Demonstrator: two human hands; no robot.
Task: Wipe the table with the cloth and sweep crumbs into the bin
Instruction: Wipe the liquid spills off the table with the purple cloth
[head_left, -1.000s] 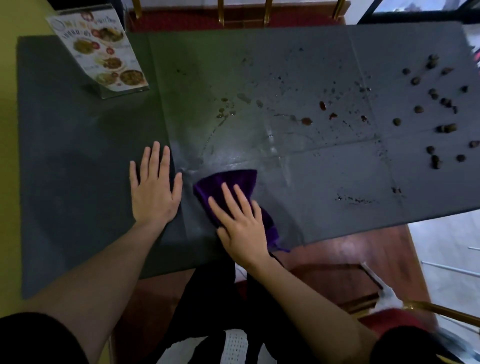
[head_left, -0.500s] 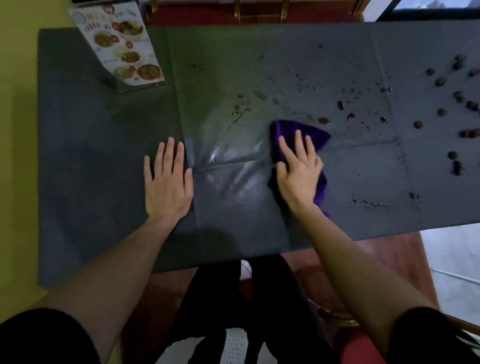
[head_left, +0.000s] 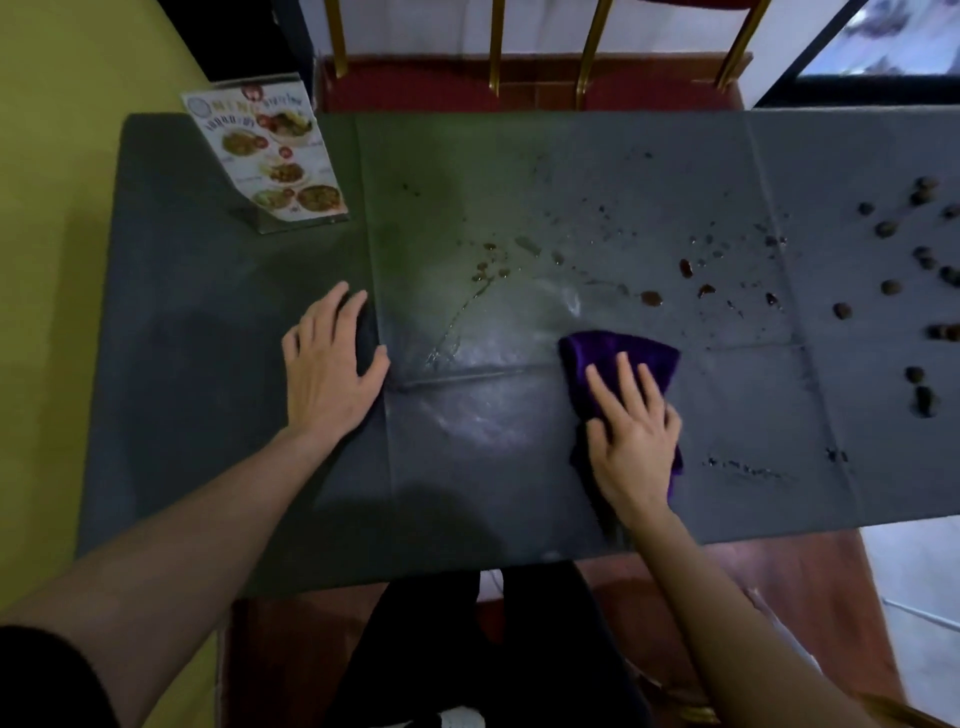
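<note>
A purple cloth lies on the dark grey table, right of centre near the front edge. My right hand presses flat on the cloth, fingers spread, covering its near half. My left hand rests flat on the bare table to the left, holding nothing. Brown smears and small crumbs dot the table just beyond the cloth. Several larger dark crumbs are scattered at the far right. A wet streak shines between my hands. No bin is in view.
A menu card in a clear stand stands at the table's back left. A red chair with gold legs is behind the table. A yellow wall runs along the left side. My legs are under the front edge.
My right hand slid the cloth from the front centre up and right toward the smears, then drew it back a little. My left hand stayed flat in the same spot.
</note>
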